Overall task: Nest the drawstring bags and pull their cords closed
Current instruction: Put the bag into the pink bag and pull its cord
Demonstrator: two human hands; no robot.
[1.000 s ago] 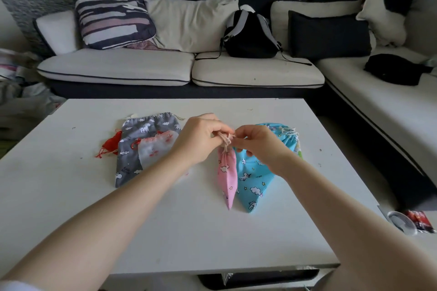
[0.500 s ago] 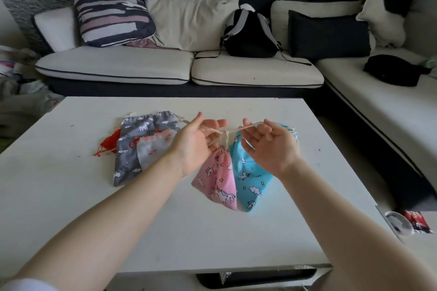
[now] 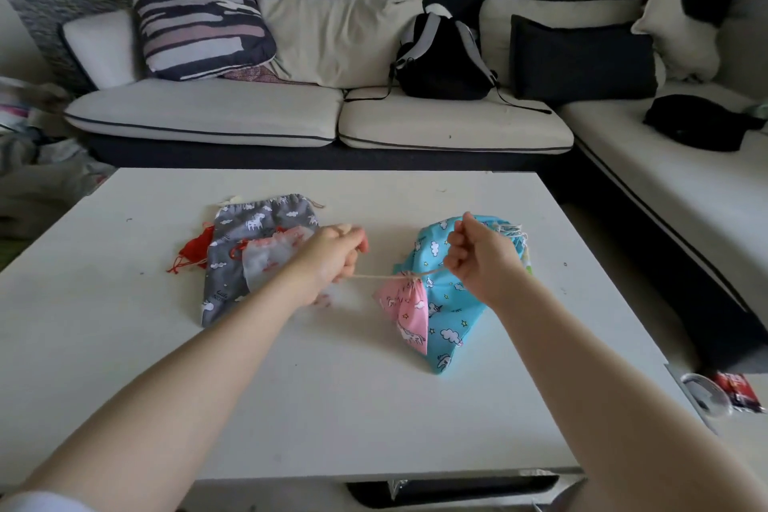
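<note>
My left hand, just left of the frame's centre, has its fingers curled tight around 1 end of the beige cord. My right hand, right of centre, is fisted the same way, its fingers closed on the cord's other end. The cord runs taut between the 2 fists, and the pink bag hangs from its middle with the mouth gathered shut, its lower tip lying on the white desk. The pink bag overlaps the left edge of the blue cloud-print bag, which lies flat on the desk under my right wrist. At the left of the desk lies the grey unicorn bag, with a translucent white pouch on top of it and a red bag poking out from its left side. My left hand partly covers the pouch's right edge.
</note>
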